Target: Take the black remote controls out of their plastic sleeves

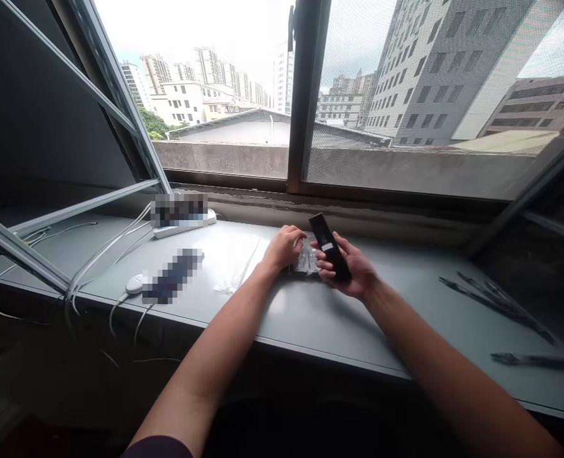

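My right hand (351, 267) is wrapped round a slim black box-like object (334, 253) with a small white label, tilted with its far end up. Just left of it, my left hand (284, 247) has its fingers curled together at the edge of some crinkled clear plastic packaging (305, 259). Whatever those fingertips pinch, if anything, is hidden. Under the packaging, a dark flat edge shows on the grey tabletop (305, 321). A flat clear plastic bag (234, 264) lies left of my left forearm.
A white power strip (186, 224) with cables stands at the back left, near a blurred-out phone-like item (171, 280) and a round white charger (133, 284). Several dark pen-like items (491, 299) lie at the right, another (532, 360) nearer. Metal frame bars (86, 207) slant at the left.
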A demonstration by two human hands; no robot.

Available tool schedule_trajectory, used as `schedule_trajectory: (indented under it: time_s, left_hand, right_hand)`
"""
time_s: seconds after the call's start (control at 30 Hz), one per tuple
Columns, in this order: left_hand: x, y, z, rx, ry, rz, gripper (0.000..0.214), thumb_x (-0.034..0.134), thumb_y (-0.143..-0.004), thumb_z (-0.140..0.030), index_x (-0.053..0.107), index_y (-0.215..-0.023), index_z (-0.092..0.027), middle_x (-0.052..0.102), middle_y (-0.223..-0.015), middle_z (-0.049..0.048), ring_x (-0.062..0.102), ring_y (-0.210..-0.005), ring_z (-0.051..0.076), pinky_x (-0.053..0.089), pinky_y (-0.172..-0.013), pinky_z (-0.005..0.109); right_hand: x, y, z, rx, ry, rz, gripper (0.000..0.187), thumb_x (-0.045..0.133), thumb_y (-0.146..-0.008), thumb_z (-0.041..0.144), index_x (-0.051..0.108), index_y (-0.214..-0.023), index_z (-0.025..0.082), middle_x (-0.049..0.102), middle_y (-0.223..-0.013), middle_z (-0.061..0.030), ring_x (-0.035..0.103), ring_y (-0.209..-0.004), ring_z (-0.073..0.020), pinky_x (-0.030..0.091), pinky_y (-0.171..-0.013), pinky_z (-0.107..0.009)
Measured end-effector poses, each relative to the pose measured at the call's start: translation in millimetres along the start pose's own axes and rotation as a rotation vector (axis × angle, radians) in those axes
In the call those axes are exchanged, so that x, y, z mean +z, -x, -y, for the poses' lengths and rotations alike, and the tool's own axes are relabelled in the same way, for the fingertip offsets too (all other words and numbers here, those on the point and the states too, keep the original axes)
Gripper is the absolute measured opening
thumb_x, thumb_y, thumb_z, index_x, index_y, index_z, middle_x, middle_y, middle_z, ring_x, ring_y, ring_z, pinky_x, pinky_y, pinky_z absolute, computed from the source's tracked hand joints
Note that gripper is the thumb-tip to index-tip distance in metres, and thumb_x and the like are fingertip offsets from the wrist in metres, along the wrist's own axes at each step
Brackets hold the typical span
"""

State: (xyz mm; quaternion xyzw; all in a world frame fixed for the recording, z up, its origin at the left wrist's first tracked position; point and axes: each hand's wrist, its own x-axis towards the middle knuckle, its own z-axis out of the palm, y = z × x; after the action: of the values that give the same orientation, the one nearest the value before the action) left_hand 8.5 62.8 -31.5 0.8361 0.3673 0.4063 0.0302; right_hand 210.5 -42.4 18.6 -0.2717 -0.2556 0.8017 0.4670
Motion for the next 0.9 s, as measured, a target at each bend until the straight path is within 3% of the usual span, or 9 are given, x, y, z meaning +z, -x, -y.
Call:
schedule_trajectory:
  time_s: [0.17, 0.33, 0.5, 0.63, 0.7, 0.9]
  left_hand:
    - [-0.2, -1, 0, 0.004, 0.002, 0.004, 0.026, 0.059, -0.100, -0.009, 0.079, -0.109, -0.022, 0.078, -0.114, 0.0076, 0.067, -0.112, 0.024, 0.057, -0.105, 0.040]
    - [-1.3, -1, 0, -0.008, 0.008, 0.020, 0.025, 0.057, -0.100, -0.010, 0.079, -0.106, -0.021, 0.079, -0.114, 0.0073, 0.067, -0.111, 0.024, 0.056, -0.106, 0.039]
    - [-3.7, -2, -1, -0.027, -0.005, 0.053, 0.023, 0.061, -0.097, -0.009, 0.079, -0.105, -0.021, 0.078, -0.114, 0.0080, 0.066, -0.110, 0.024, 0.056, -0.103, 0.039]
    - [-2.6, -2, -1, -0.037, -0.012, 0.047, 0.024, 0.059, -0.101, -0.012, 0.080, -0.107, -0.021, 0.077, -0.115, 0.0087, 0.066, -0.111, 0.025, 0.055, -0.107, 0.040]
    - [-1.9, -1, 0, -0.043, -0.006, 0.042, 0.023, 0.060, -0.101, -0.013, 0.080, -0.108, -0.021, 0.077, -0.115, 0.0084, 0.066, -0.112, 0.024, 0.054, -0.108, 0.040]
    - [-3.8, -1, 2, -0.097, -0.008, 0.025, 0.024, 0.059, -0.100, -0.012, 0.080, -0.110, -0.019, 0.080, -0.115, 0.0090, 0.070, -0.114, 0.025, 0.054, -0.108, 0.039]
  right_hand:
    - [-2, -2, -4, -0.080, 0.121, -0.106, 0.018, 0.072, -0.103, 0.027, 0.074, -0.119, 0.018, 0.076, -0.098, -0.0070, 0.071, -0.074, -0.0167, 0.066, -0.061, -0.026]
    - [-8, -7, -11, -0.215, 0.318, -0.032, 0.028, 0.081, -0.091, 0.012, 0.078, -0.118, 0.016, 0.081, -0.118, -0.0122, 0.080, -0.092, -0.0211, 0.070, -0.088, -0.035]
    - [0, -5, -18, -0.538, 0.546, 0.087, 0.037, 0.093, -0.088, 0.030, 0.079, -0.123, 0.027, 0.082, -0.127, -0.0077, 0.075, -0.124, -0.0288, 0.054, -0.119, -0.051]
    - [1, -5, -16, -0.714, 0.827, 0.070, 0.023, 0.094, -0.083, 0.032, 0.086, -0.104, 0.032, 0.073, -0.149, -0.0044, 0.043, -0.162, -0.0337, 0.029, -0.135, -0.059]
    - [-2, -7, -11, -0.756, 0.907, 0.086, 0.021, 0.095, -0.079, 0.027, 0.087, -0.098, 0.033, 0.070, -0.153, -0.0011, 0.032, -0.168, -0.0323, 0.019, -0.138, -0.059]
    - [-1, -6, 21, -0.719, 0.966, 0.119, 0.023, 0.097, -0.080, 0.035, 0.087, -0.101, 0.031, 0.079, -0.137, -0.0055, 0.047, -0.159, -0.0323, 0.026, -0.136, -0.058]
